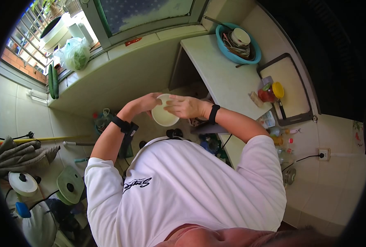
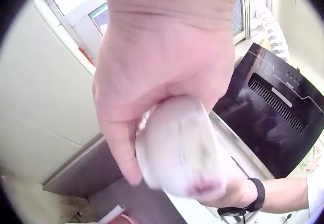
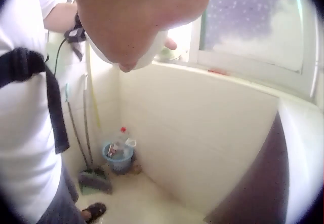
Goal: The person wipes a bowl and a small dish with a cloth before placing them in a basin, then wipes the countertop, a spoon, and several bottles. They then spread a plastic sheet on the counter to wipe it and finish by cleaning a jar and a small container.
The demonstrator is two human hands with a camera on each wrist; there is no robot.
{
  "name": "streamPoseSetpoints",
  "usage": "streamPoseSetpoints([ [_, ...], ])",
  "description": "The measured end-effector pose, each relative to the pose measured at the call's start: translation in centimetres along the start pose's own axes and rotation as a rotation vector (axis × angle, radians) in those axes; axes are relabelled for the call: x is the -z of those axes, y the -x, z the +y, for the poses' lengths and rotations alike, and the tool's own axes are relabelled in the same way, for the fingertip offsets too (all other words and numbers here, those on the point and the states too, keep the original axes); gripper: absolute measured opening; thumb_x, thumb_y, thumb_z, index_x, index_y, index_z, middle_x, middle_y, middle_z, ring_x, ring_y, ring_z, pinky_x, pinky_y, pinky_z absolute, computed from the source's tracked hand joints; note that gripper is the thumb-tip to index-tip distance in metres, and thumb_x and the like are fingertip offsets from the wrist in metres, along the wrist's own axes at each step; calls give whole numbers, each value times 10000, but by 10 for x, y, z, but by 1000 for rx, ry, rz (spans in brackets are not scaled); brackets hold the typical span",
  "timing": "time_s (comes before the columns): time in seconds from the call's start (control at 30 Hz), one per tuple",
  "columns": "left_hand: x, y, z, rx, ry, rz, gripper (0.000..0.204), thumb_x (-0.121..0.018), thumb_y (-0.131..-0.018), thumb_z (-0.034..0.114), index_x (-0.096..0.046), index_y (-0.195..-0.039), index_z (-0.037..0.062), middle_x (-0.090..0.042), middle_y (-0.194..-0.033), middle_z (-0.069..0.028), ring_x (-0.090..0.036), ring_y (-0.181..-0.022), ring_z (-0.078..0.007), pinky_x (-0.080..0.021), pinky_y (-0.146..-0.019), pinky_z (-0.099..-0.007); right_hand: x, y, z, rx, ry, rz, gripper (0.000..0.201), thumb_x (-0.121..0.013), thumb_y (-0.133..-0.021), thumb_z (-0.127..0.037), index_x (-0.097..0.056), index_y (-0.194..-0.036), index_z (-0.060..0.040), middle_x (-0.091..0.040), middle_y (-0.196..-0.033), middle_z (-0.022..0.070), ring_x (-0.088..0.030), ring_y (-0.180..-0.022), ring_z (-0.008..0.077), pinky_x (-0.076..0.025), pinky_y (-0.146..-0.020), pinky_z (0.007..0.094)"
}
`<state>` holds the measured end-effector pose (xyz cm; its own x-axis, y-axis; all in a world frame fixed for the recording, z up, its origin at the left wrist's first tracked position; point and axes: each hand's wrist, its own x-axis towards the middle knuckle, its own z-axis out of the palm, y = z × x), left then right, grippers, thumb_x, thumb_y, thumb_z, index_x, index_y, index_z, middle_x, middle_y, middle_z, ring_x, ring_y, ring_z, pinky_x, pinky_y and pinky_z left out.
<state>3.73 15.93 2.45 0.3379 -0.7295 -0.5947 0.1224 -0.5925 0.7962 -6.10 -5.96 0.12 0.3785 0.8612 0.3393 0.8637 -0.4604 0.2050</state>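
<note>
The left hand (image 1: 144, 103) curls its fingers and thumb round the rim and wall of a small round white ceramic bowl (image 1: 165, 111), tilting its mouth upward in mid-air at chest height, so the right hand (image 1: 184, 106) can lay relaxed fingers over the far rim; whether these pinch it I cannot tell. The bowl hangs clear of the pale tiled counter (image 1: 216, 74), where a turquoise plastic basin of dishes (image 1: 224, 49) sits well apart.
</note>
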Motion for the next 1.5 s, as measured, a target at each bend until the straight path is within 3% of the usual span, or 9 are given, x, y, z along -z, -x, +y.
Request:
streamPoseSetpoints([
  [0.2, -45, -22, -21, -473, 570, 441, 789, -571, -929, 109, -127, -1579, 152, -516, -1343, -110, -512, -1186, -182, -445, -950, -321, -15, -38, -1, -498, 40, 183, 188, -598, -791, -99, -676, -945, -24, -687, -995, 125, -671, -926, 263, -490, -1016, 424],
  [0.27, -54, -44, -18, -873, 563, 845, 728, -530, -906, 56, -197, -1553, 85, -519, -1320, -131, -515, -1182, -215, -416, -1010, -336, -21, -70, -23, -1092, -377, 175, 210, -620, -803, -74, -658, -1002, -19, -688, -1013, 165, -673, -946, 338, -525, -956, 423],
  [0.4, -27, -24, -11, -717, 554, 795, 584, -390, -839, 6, -386, -1422, -8, -531, -1295, -167, -521, -1176, -246, -390, -1041, -324, -34, -89, -36, -1123, -469, 272, 234, -641, -817, -81, -655, -1043, -20, -680, -999, 192, -662, -927, 378, -536, -921, 441],
  [0.57, -7, -16, -24, -586, 482, 585, 556, -363, -764, 2, -523, -1295, -34, -605, -1182, -140, -544, -1129, -215, -413, -978, -290, -35, -56, -31, -525, -135, 306, 278, -661, -835, -167, -653, -1083, -42, -691, -1095, 112, -669, -999, 261, -512, -969, 438],
  [0.97, 2, 10, 16, 60, -98, 77, 607, -449, -786, 37, -489, -1391, -1, -649, -1101, -127, -663, -934, -238, -576, -729, -327, 8, -9, 16, 112, -61, 52, 164, -616, -727, -143, -711, -855, -104, -684, -1071, 5, -631, -1051, 163, -392, -1125, 412],
  [1.1, 8, -10, -5, -23, 82, 89, 611, -467, -825, 55, -421, -1432, -1, -609, -1199, -128, -635, -1058, -239, -578, -816, -366, 0, -4, 30, 66, 92, 5, 190, -604, -729, -147, -707, -864, -63, -682, -1049, 60, -632, -1035, 207, -408, -1116, 414],
  [1.27, -35, -46, -34, -841, 413, 919, 673, -459, -857, 13, -245, -1495, 18, -433, -1391, -152, -503, -1229, -237, -457, -1006, -330, -26, -50, -4, -434, 90, 123, 225, -588, -771, -153, -700, -931, -42, -683, -1013, 94, -651, -999, 230, -458, -1058, 423],
  [1.3, -38, -41, -23, -791, 636, 958, 622, -440, -851, 12, -302, -1457, 10, -493, -1326, -149, -510, -1206, -243, -391, -1053, -321, -37, -71, -20, -607, 5, 244, 230, -581, -789, -155, -691, -957, -42, -683, -1025, 101, -657, -986, 236, -464, -1048, 432],
  [1.5, 8, -11, -31, -572, 503, 553, 511, -412, -791, 32, -552, -1281, -11, -613, -1172, -112, -560, -1090, -200, -412, -990, -303, -29, -61, -30, -556, -83, 247, 236, -562, -826, -145, -666, -1019, -56, -688, -1096, 99, -666, -1006, 220, -459, -1051, 453],
])
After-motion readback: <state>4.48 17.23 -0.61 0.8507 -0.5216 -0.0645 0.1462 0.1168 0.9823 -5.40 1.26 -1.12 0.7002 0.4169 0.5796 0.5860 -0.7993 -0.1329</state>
